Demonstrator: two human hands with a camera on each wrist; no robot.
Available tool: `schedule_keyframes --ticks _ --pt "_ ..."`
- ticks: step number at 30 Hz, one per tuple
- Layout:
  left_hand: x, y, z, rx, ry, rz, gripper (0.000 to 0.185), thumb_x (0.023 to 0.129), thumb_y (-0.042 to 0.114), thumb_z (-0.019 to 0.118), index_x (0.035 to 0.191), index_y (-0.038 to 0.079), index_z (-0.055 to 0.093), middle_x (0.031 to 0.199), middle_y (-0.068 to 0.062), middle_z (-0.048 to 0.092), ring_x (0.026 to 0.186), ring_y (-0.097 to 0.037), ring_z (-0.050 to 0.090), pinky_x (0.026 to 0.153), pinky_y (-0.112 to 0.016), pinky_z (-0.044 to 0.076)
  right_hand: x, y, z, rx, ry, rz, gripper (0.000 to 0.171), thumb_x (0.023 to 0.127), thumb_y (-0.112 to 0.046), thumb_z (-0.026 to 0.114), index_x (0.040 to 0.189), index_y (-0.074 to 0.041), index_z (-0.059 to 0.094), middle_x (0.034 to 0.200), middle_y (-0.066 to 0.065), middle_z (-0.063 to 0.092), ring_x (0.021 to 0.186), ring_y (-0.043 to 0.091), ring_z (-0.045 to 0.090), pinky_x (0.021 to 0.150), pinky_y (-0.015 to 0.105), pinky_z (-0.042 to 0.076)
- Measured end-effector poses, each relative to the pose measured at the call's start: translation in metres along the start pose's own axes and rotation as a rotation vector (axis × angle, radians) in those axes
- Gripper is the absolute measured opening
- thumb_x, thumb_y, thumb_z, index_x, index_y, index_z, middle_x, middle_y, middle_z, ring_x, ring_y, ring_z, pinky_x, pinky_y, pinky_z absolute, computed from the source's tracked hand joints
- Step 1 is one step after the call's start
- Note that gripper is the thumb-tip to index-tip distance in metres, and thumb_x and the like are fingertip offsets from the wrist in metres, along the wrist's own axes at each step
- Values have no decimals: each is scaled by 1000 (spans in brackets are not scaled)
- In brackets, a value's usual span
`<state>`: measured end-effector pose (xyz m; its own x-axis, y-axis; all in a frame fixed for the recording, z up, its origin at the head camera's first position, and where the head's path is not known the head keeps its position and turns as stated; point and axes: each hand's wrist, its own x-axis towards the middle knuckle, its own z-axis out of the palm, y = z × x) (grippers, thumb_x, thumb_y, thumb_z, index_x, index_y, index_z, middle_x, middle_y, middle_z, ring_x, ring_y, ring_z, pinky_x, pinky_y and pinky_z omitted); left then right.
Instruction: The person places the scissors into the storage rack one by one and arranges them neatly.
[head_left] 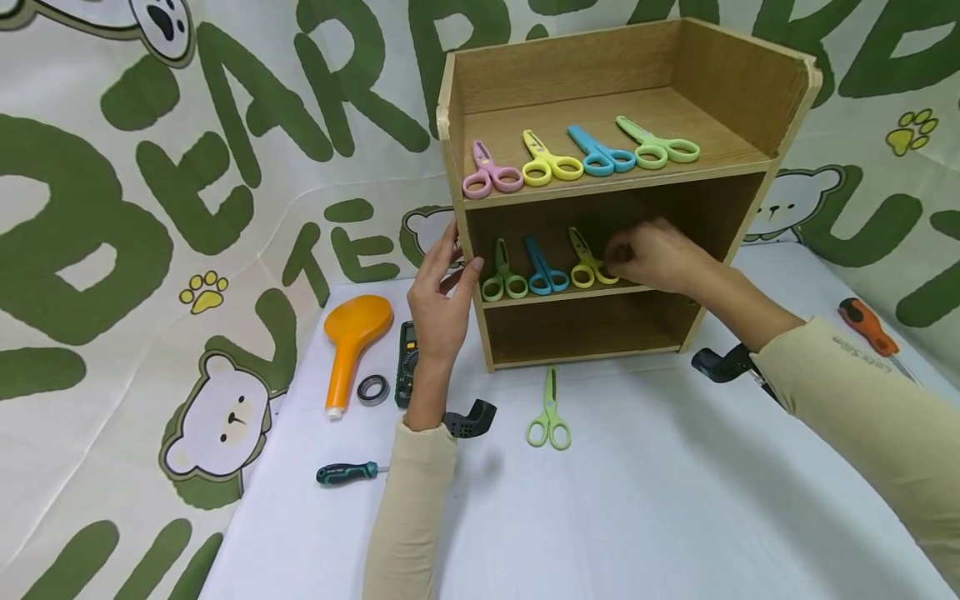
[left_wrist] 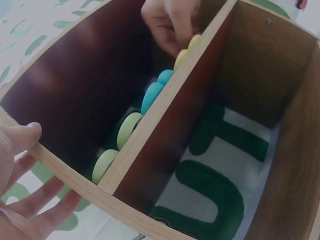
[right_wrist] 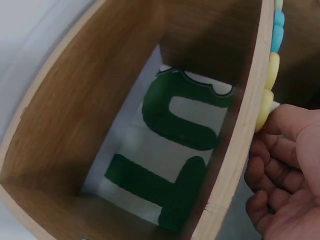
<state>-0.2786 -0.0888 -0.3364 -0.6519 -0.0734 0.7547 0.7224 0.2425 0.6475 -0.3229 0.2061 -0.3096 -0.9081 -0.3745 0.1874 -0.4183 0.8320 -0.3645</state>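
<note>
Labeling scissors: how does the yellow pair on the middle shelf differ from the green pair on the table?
The yellow scissors lie on the middle shelf, touched by the right hand; the green scissors lie untouched on the table. They differ in colour. Both look the same shape, handles toward the person.

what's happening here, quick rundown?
A person is at a small wooden shelf on the table. The right hand pinches yellow scissors on the middle shelf, beside blue and green pairs. The left hand rests on the shelf's left side. Four pairs lie on top; another green pair lies on the table.
</note>
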Motion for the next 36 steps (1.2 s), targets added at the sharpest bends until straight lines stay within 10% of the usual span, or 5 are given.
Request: schedule_keyframes --ticks 11,21,36 --pt "2 1 1 -1 -8 2 52 94 -3 66 143 -5 50 139 -23 55 115 -37 61 90 -57 54 -60 -41 29 -46 259 -365 4 85 -6 77 88 -7 75 81 -1 64 71 14 55 60 29 50" --pt "1 -37 2 17 -3 20 55 96 13 69 148 11 51 142 -7 56 116 -24 62 91 -42 57 -100 -36 103 34 140 -353 6 84 -11 79 88 -14 75 84 -11 63 72 7 57 64 25 49" --pt "1 -1 0 12 1 -6 52 94 -2 67 143 -4 51 139 -21 56 114 -34 61 91 -54 55 -104 -40 166 164 -27 -231 9 85 -16 80 81 -14 72 76 -13 56 67 1 52 60 21 48"
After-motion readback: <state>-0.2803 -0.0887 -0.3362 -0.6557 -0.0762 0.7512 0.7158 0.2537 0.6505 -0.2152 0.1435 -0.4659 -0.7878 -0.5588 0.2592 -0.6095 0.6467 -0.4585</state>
